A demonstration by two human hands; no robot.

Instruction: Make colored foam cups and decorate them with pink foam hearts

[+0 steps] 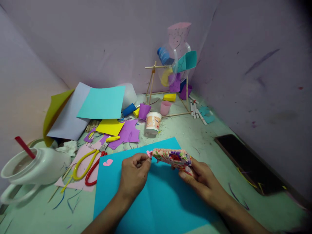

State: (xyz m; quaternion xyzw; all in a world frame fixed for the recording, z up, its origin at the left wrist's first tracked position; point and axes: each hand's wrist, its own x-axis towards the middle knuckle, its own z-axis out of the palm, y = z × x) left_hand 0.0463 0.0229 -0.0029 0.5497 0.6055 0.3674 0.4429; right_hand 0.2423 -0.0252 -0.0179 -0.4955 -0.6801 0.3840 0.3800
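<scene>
The left hand is pinching a small pink paper piece with its grip. The right hand is grasping a peach, flower-patterned, gun-shaped tool, whose tip is pointing to this piece. Both are being held above a bright blue paper sheet, which is lying on the pale green table. A pink, heart-shaped paper cutout is resting on the sheet's left part.

The left hand pinches a small pink piece at the end of a floral-patterned object gripped by the right hand, above a blue sheet. Scissors lie alongside; a stick frame stands behind.
</scene>
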